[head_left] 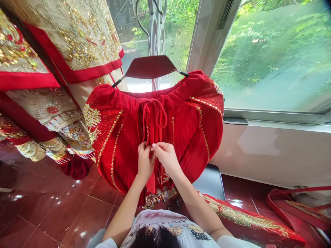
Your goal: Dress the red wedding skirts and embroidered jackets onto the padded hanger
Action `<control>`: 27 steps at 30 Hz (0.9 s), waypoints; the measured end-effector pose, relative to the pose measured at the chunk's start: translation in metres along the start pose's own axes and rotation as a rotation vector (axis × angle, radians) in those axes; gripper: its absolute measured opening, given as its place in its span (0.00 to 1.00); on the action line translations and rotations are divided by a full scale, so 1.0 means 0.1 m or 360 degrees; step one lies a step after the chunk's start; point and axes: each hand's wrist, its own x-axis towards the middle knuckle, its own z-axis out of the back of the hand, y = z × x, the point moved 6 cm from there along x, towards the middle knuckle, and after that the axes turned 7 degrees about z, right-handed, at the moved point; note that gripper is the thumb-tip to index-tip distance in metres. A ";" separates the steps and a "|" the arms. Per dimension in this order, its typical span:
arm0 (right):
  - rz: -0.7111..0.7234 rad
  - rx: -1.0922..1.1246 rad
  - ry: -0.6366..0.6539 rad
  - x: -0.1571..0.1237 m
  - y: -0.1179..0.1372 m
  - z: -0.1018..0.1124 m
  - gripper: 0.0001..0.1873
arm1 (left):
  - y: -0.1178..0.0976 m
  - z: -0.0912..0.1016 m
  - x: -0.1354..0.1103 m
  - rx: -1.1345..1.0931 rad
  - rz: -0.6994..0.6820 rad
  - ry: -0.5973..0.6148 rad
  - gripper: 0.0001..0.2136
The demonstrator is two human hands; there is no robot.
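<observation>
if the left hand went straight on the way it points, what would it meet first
Probably the red garment, right at the fingertips of the left hand, though depth is unclear.

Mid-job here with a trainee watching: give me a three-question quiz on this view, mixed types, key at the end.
1. True or false: the gathered red fabric garment with gold beaded lines hangs from a dark, flat-faced hanger.
2. Compared with the bare left hand and bare right hand, the tied red cord bow appears in the picture: (a) higher, (b) lower, (c) level.
3. Fill in: the cream sequinned garments edged in red are on the picture's ___ side.

Key: 1 true; 2 a; 3 left.
</observation>
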 end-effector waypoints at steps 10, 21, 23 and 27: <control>0.0082 0.0304 0.0067 0.30 0.61 -0.16 0.14 | -0.17 0.07 0.00 0.0201 -0.0211 -0.0149 0.07; 0.0216 0.0202 -0.0048 0.26 0.62 -0.14 0.13 | -0.42 0.09 0.26 0.0260 -0.0369 -0.0170 0.05; 0.0094 0.0361 0.0008 0.30 0.65 -0.16 0.12 | -0.42 0.10 0.24 0.0231 -0.0382 -0.0221 0.07; 0.0192 0.0452 -0.0098 0.37 0.87 -0.17 0.10 | -0.48 0.11 0.17 0.0250 -0.0419 -0.0324 0.10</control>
